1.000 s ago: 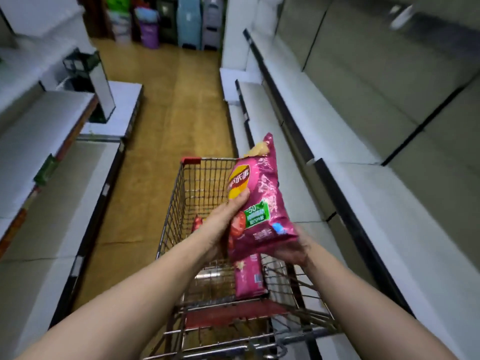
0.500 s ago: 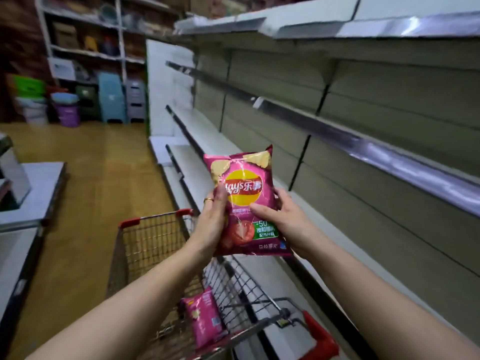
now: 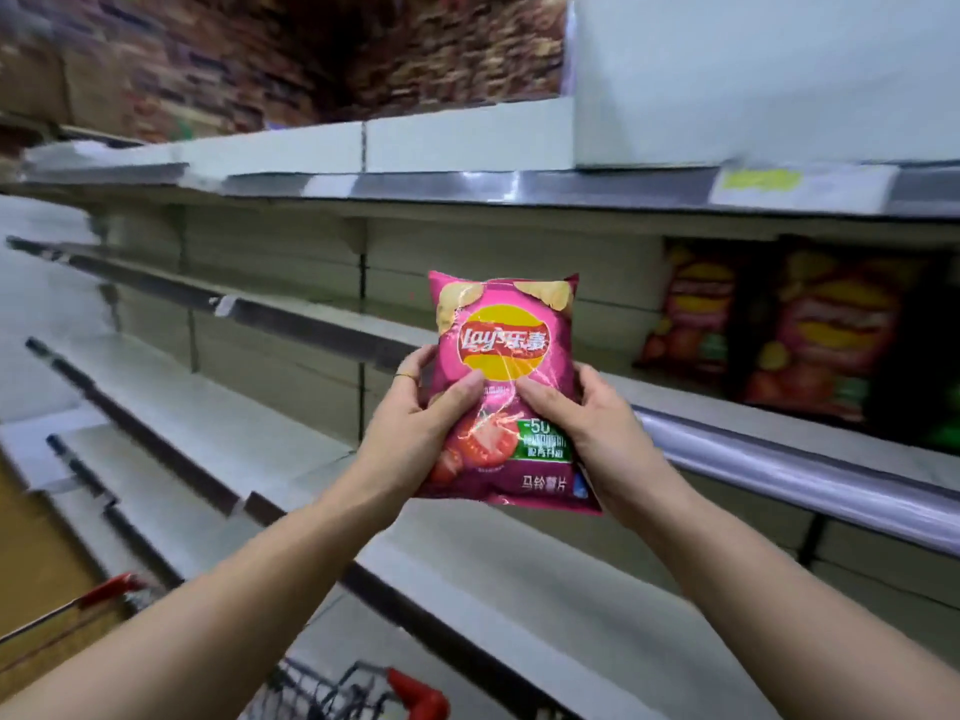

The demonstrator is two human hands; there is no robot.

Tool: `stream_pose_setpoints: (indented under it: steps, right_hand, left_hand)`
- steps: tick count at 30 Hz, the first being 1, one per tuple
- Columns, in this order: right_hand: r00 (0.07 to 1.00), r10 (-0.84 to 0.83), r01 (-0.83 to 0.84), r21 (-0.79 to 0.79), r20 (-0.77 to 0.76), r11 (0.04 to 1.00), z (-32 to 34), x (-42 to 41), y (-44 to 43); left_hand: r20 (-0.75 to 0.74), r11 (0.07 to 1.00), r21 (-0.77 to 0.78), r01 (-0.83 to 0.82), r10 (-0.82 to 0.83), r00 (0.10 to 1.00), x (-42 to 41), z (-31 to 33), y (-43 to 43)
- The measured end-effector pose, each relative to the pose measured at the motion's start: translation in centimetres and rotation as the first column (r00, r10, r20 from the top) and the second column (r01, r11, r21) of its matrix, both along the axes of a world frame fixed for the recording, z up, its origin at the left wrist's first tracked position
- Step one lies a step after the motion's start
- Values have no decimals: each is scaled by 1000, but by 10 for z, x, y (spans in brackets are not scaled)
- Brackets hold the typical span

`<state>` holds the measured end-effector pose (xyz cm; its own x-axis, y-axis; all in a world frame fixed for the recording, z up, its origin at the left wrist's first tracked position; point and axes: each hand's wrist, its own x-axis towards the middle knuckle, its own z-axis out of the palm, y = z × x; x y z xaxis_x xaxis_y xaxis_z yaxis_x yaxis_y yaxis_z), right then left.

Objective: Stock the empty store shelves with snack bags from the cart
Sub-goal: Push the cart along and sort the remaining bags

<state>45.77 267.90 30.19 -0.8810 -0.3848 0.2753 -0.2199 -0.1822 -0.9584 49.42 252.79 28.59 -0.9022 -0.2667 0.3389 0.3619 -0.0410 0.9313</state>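
Pink snack bag (image 3: 506,392) upright in front of middle shelf (image 3: 727,407), held by both hands: left hand (image 3: 415,428), right hand (image 3: 597,433), fingers clamped on lower side edges. Likely light, puffy, crushable, slick film; grip seams, not belly. Stocked bags (image 3: 779,335) to right.

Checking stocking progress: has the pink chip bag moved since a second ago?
Yes. The chip bag, held by the left hand and right hand, rose from over the cart to the shelf holding matching bags.
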Motion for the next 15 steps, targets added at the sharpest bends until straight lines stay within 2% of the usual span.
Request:
stream_pose_setpoints:
  steps: [3, 7, 11, 15]
  right_hand:
    - [995, -99, 99, -7, -4, 995, 20, -7, 32]
    - [966, -258, 258, 69, -7, 964, 40, -27, 68]
    - [905, -423, 421, 59, 37, 905, 57, -64, 88]
    - [834, -540, 520, 166, 114, 838, 69, -103, 99]
  left_hand:
    - [44, 995, -55, 81, -78, 996, -22, 25, 28]
    - [150, 975, -99, 198, -183, 972, -61, 52, 60]
    - [205, 940, -130, 314, -284, 937, -110, 70, 88]
    - [274, 892, -190, 409, -352, 895, -163, 78, 104]
